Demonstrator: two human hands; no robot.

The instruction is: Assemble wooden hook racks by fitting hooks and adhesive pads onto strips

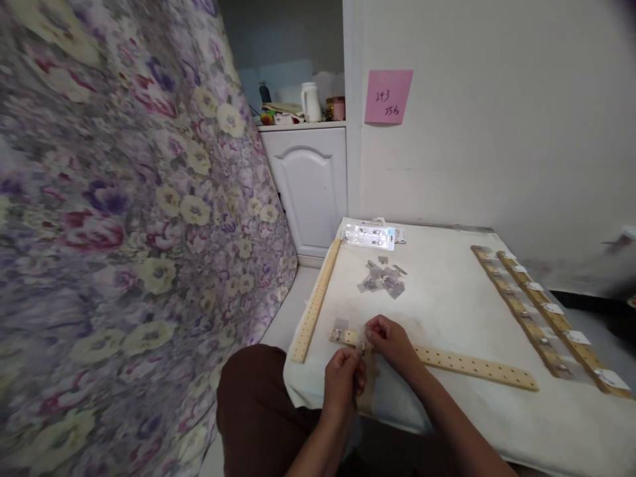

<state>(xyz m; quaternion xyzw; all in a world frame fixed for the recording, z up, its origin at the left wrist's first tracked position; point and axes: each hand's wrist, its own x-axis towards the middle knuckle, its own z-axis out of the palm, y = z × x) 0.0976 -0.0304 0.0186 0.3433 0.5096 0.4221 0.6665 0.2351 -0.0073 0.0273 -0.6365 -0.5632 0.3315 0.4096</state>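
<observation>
My right hand pinches the upper part of a small clear plastic card with a tiny shiny metal piece on it. Just below, my left hand has its fingers closed at the card's lower edge. Both hands are over a pale wooden strip with rows of holes, lying crosswise near the table's front edge. Another clear card with a small metal piece sits on the strip's left end. Farther back lies a loose pile of similar cards; the exact kind of metal piece is too small to tell.
A second holed wooden strip runs along the left table edge. On the right lie two wooden strips carrying cards, one with clear cards and one with white ones. Clear packaging rests at the back. A floral curtain hangs left.
</observation>
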